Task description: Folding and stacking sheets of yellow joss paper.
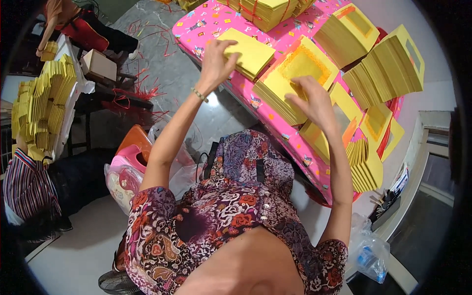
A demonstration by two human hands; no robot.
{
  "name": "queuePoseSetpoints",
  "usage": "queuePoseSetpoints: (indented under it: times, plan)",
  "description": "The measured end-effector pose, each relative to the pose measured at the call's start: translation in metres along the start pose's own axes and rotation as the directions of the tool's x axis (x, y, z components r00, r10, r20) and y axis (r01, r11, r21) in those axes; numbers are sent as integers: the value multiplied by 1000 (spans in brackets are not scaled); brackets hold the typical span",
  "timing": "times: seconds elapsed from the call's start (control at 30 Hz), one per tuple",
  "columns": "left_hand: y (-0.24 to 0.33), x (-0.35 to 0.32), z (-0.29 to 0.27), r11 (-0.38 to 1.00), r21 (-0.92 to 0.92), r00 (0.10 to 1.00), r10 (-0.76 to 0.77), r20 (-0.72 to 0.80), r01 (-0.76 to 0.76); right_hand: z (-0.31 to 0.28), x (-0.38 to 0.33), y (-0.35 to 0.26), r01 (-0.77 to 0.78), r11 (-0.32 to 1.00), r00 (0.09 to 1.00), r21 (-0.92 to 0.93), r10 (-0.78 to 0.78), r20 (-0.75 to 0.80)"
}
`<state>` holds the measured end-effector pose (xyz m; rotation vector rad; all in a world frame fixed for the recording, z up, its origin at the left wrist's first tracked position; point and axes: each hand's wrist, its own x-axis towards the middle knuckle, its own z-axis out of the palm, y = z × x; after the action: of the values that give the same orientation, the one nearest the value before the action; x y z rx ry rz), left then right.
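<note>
- Our landmark is the pink table (205, 23), whose near edge runs slantwise from upper left to lower right.
- Over that near edge, our left hand (214, 65) is partly open, fingers bent and thumb apart; we see no firm hold, and cannot tell whether the fingertips press on the paper.
- The plain yellow stack (251, 51) lies on the pink table by its near edge, under our left fingertips and reaching out to their right.
- Its long axis runs roughly along the table's near edge, one short end toward our left hand, the other toward the framed stack (304, 66).
- Further right along the table's near edge, our right hand (315, 101) is half open, fingers curled downward, thumb spread; it clasps nothing we can make out, and contact is unclear.
- The framed stack sits on the table, just beyond those fingers; its long axis looks crosswise to the near edge, with its orange band on the side facing the plain yellow stack.
- Toward the table's right end, we see a fanned stack (365, 167); on its far side stands a red-tied stack (268, 14).
</note>
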<state>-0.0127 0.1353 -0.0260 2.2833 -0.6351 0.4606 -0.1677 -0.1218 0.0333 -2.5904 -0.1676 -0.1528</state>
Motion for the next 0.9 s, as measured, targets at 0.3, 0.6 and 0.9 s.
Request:
queuePoseSetpoints:
  times: [0.3, 0.6, 0.9]
  plan:
    - [49, -57, 11, 906, -341, 916, -106, 387, 249, 24, -25, -3, 87, 985, 980, -148, -112, -167]
    - [59, -71, 23, 834, -449, 913, -145, 382, 321, 45, -31, 18, 48, 995, 933, 91, -12, -359]
    - [65, -69, 22, 823, -451, 910, -175, 376, 345, 48, -32, 15, 19, 986, 927, 165, 44, -372]
